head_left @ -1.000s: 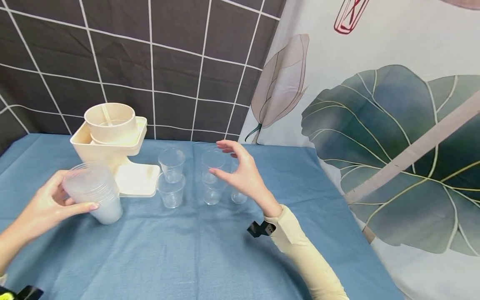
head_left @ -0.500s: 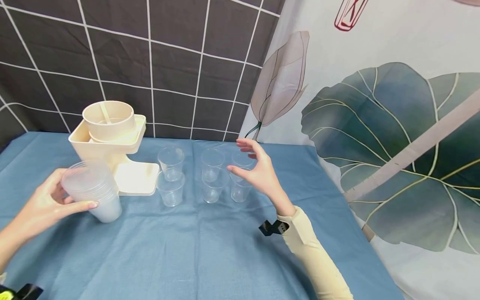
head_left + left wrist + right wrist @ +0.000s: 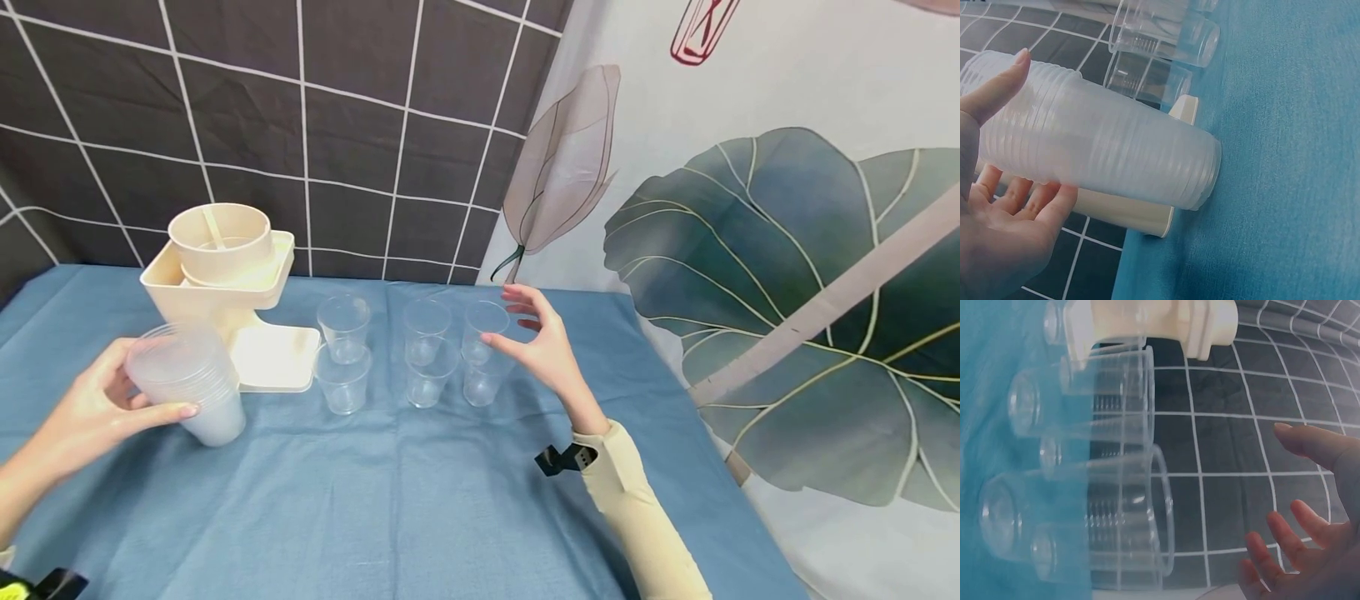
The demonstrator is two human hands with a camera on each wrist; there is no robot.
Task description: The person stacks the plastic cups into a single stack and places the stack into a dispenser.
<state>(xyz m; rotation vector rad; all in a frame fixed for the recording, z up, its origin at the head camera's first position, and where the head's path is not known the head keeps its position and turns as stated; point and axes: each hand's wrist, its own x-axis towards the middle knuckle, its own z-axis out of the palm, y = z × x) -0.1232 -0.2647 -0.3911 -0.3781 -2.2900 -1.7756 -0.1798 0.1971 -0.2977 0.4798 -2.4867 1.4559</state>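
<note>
My left hand grips a stack of nested clear plastic cups, tilted, its thumb across the rim side. The left wrist view shows the stacked cups close up, their bases pointing right over the blue cloth. Single clear cups stand upright to the right of the stack in two rows of three. By the rightmost pair, my right hand hovers with thumb and fingers spread and nothing between them; its thumb overlaps the front right cup. In the right wrist view a gap separates that hand from the nearest cup.
A cream stand with a round holder on top sits at the back left, partly behind the stack. Blue cloth covers the table. Behind it hang a dark grid-patterned sheet and a leaf-print curtain.
My right hand has moved right from the middle cups to the rightmost pair, fingers still spread. The left hand and its stack of cups have stayed in place.
</note>
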